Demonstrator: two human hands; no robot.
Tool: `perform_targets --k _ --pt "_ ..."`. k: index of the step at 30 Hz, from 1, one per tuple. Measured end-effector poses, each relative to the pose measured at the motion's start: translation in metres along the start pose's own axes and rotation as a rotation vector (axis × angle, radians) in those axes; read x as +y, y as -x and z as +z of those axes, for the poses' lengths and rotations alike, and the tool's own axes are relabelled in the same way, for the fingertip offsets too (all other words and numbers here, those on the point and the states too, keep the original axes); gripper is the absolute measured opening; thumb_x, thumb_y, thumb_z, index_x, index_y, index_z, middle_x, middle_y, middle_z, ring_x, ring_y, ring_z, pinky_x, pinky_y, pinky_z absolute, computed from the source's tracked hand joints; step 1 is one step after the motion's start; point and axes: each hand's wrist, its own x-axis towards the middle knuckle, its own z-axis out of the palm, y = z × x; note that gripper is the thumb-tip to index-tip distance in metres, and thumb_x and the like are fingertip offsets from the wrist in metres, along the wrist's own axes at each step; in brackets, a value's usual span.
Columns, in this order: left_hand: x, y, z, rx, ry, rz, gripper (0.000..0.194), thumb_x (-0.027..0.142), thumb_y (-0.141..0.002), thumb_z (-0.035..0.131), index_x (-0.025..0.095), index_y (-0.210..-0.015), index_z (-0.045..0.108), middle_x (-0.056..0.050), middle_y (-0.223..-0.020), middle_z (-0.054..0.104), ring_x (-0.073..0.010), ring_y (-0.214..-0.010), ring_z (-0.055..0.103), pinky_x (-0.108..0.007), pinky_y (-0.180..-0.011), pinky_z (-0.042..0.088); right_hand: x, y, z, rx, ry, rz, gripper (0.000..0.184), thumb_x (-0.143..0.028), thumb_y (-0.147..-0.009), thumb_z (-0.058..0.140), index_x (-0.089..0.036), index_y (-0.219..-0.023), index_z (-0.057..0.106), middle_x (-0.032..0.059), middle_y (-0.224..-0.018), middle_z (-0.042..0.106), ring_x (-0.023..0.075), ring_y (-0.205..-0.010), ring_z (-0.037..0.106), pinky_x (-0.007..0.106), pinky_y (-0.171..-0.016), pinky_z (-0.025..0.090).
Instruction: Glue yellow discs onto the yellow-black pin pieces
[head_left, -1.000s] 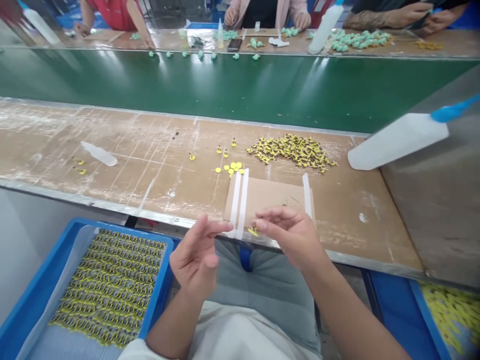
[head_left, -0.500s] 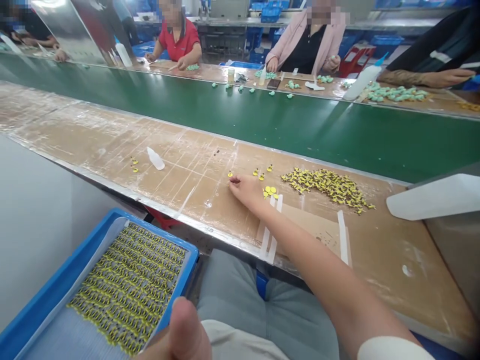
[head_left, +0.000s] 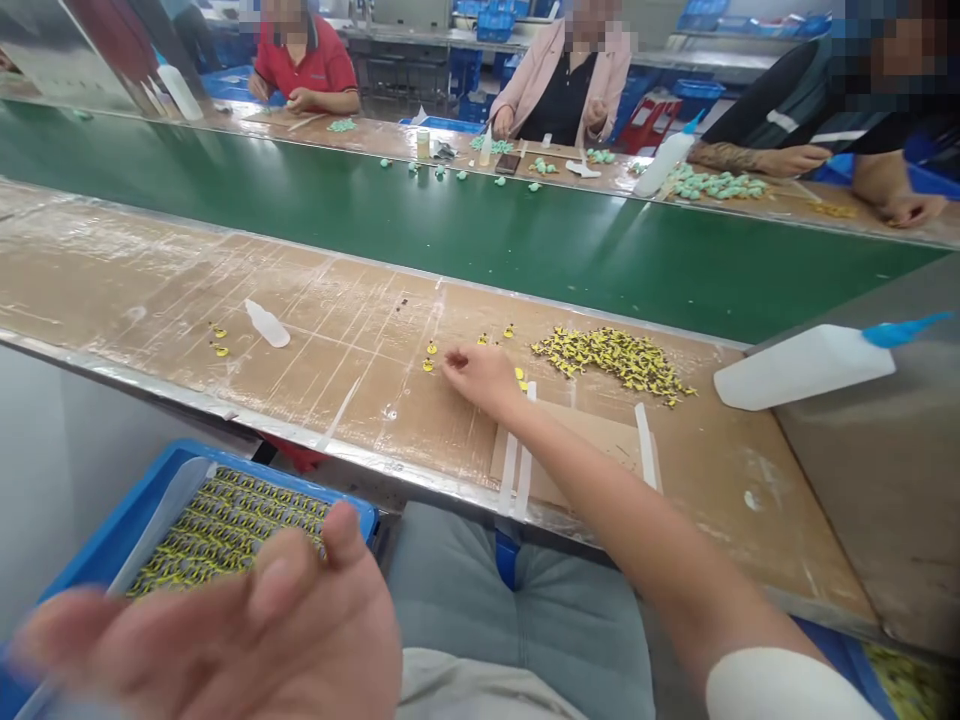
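My right hand (head_left: 480, 375) reaches over the bench with loosely curled fingers and a small gap at the tips; nothing shows in it. Just left of its fingertips stand two small yellow disc-based figures (head_left: 427, 366), with dark tops. Under and behind the hand lie loose yellow discs (head_left: 520, 376), partly hidden. My left hand (head_left: 300, 630) is close to the camera, palm up, fingers apart and blurred, with nothing visible in it. It covers part of a blue tray (head_left: 161, 478) filled with rows of yellow-and-dark figures (head_left: 232, 515).
A heap of yellow-and-dark pieces (head_left: 615, 360) lies right of my hand, behind a taped cardboard sheet (head_left: 592, 440). A white bottle with blue tip (head_left: 810, 365) leans at the right wall. Across the green belt (head_left: 450, 225), several people handle mint-green pieces (head_left: 712, 183).
My right hand brought a yellow figure from above the cardboard to the bench and let it go beside another. My left hand dropped back toward the camera. The view swung left and upward.
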Motion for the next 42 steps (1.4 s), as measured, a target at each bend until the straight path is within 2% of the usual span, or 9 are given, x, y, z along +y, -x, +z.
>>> perform_targets --k 2,4,9,17,20,26,32,36,42 --pt "-0.031 -0.014 0.013 0.02 0.133 0.088 0.033 0.05 -0.087 0.058 0.039 -0.115 0.069 0.007 -0.095 0.077 -0.0184 -0.093 0.068 -0.037 -0.093 0.057 0.019 0.004 -0.022 -0.029 0.04 0.039 0.015 -0.027 -0.085 0.065 -0.022 -0.094 0.075 0.0033 -0.094 0.077 0.0196 -0.09 0.071 0.028 -0.082 0.05" --pt "-0.066 -0.022 0.021 -0.066 0.084 -0.006 0.024 0.031 -0.087 0.063 0.026 -0.108 0.072 0.001 -0.089 0.075 -0.0168 -0.085 0.069 -0.036 -0.09 0.057 0.041 0.007 -0.043 -0.063 0.085 0.107 0.011 -0.025 -0.078 0.072 -0.02 -0.087 0.076 0.0041 -0.089 0.077 0.0206 -0.085 0.071 0.028 -0.077 0.05" --pt "-0.14 -0.021 0.027 -0.371 -0.397 -0.131 0.032 0.023 -0.091 0.059 0.019 -0.123 0.06 -0.01 -0.106 0.073 -0.0209 -0.101 0.069 -0.039 -0.094 0.054 0.082 0.015 -0.066 -0.165 0.09 0.257 0.017 -0.028 -0.064 0.086 -0.017 -0.072 0.075 0.0041 -0.07 0.074 0.0205 -0.068 0.069 0.027 -0.062 0.048" --pt "-0.195 -0.047 0.079 -0.984 -0.942 0.329 0.055 0.008 -0.091 0.044 0.016 -0.145 0.04 -0.012 -0.125 0.07 -0.0269 -0.121 0.06 -0.044 -0.102 0.047 0.104 0.019 -0.056 -0.189 -0.132 0.263 0.024 -0.028 -0.066 0.085 -0.013 -0.083 0.076 0.0031 -0.07 0.075 0.015 -0.059 0.068 0.02 -0.05 0.048" --pt "-0.207 -0.053 0.091 -1.087 -1.047 0.398 0.063 0.005 -0.089 0.043 0.016 -0.15 0.032 -0.012 -0.128 0.069 -0.0278 -0.12 0.06 -0.043 -0.097 0.048 0.11 0.028 -0.065 -0.143 -0.183 0.184 0.024 -0.027 -0.068 0.084 -0.013 -0.087 0.076 0.0031 -0.071 0.075 0.0149 -0.061 0.068 0.021 -0.054 0.051" --pt "-0.212 -0.052 0.085 -1.095 -1.111 0.444 0.059 0.006 -0.091 0.042 0.016 -0.149 0.035 -0.014 -0.133 0.066 -0.028 -0.121 0.06 -0.046 -0.101 0.042 0.119 0.076 -0.103 0.098 -0.165 -0.019 0.017 -0.033 -0.08 0.076 -0.021 -0.092 0.078 0.0054 -0.088 0.074 0.0169 -0.077 0.068 0.029 -0.075 0.054" --pt "-0.206 -0.057 0.078 -1.04 -1.169 0.469 0.05 0.011 -0.092 0.045 0.016 -0.141 0.046 -0.014 -0.131 0.067 -0.0282 -0.12 0.06 -0.047 -0.109 0.034 0.119 0.146 -0.131 0.372 -0.125 -0.417 0.009 -0.024 -0.089 0.071 -0.028 -0.094 0.078 0.0032 -0.084 0.072 0.0149 -0.071 0.068 0.026 -0.065 0.055" --pt "-0.203 -0.058 0.078 -0.981 -1.196 0.506 0.048 0.012 -0.093 0.042 0.014 -0.141 0.047 -0.016 -0.134 0.065 -0.0305 -0.121 0.059 -0.05 -0.11 0.034 0.101 0.192 -0.143 0.418 -0.107 -0.437 0.029 -0.014 -0.088 0.07 -0.034 -0.107 0.076 0.002 -0.092 0.074 0.0166 -0.081 0.072 0.027 -0.075 0.06" --pt "-0.208 -0.056 0.085 -1.084 -1.116 0.556 0.057 0.012 -0.092 0.043 0.017 -0.149 0.036 -0.012 -0.126 0.071 -0.0268 -0.124 0.06 -0.047 -0.109 0.035 0.075 0.233 -0.157 0.405 -0.286 -0.25 0.016 -0.022 -0.091 0.068 -0.032 -0.103 0.074 0.0019 -0.091 0.077 0.0195 -0.082 0.076 0.025 -0.075 0.063"
